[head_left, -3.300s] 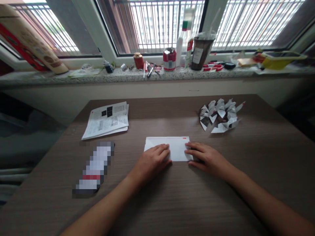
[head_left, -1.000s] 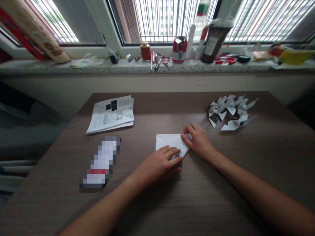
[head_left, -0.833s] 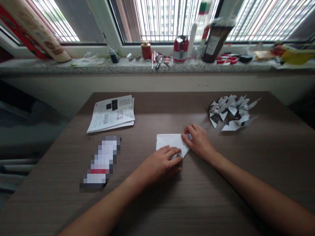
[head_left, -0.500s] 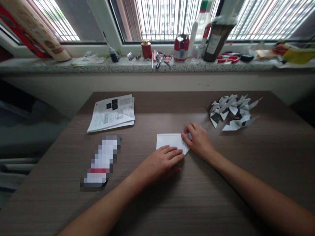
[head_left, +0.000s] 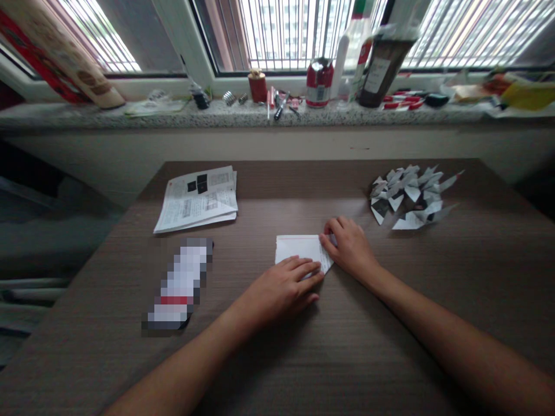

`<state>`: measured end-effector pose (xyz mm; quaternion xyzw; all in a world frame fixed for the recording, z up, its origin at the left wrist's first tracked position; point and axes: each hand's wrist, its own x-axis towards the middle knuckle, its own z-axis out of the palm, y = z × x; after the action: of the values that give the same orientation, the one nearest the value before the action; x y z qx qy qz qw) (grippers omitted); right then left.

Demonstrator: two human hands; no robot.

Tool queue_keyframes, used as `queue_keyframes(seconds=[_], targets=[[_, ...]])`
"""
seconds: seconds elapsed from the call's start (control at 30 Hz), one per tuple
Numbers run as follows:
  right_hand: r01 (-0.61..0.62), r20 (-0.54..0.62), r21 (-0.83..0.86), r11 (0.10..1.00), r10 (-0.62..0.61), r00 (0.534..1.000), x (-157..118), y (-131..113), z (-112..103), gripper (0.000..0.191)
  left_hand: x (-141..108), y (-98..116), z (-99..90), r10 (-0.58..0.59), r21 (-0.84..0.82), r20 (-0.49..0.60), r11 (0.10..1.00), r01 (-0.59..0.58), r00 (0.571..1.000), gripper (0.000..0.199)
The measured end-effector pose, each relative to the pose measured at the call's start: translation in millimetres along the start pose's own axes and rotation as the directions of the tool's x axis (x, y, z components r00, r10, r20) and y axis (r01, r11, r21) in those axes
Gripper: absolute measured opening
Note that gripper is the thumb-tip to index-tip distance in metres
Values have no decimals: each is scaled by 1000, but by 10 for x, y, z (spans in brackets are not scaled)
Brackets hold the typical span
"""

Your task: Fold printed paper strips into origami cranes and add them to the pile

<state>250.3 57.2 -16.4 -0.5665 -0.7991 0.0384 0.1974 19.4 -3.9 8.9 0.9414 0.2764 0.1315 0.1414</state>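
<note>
White paper [head_left: 297, 247], one corner folded over, left hand [head_left: 281, 288] flat, right hand [head_left: 352, 248] pinching it

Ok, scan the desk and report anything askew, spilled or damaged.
No spill shows on the desk. The stacked printed sheets at the back left are askew: their right edges don't line up. Blocky pixels cover the phone-like object. The white paper is partly covered by the left hand, so damage there can't be ruled out.

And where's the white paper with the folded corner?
In the head view, the white paper lies near the centre, with the left hand over its near edge and the right hand at its right end.
</note>
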Motion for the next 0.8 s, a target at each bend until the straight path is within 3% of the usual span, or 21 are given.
queue_keyframes(seconds=[0.43,0.8], targets=[[6,0,-53,999,-6,1000,-12,-9,8,12,-49,-39,-114,-12,-54,89,998,17,996,41],[3,-5,-23,1000,-3,1000,-13,17,18,10,-31,-29,-135,-5,-50,84,999,9,996,44]])
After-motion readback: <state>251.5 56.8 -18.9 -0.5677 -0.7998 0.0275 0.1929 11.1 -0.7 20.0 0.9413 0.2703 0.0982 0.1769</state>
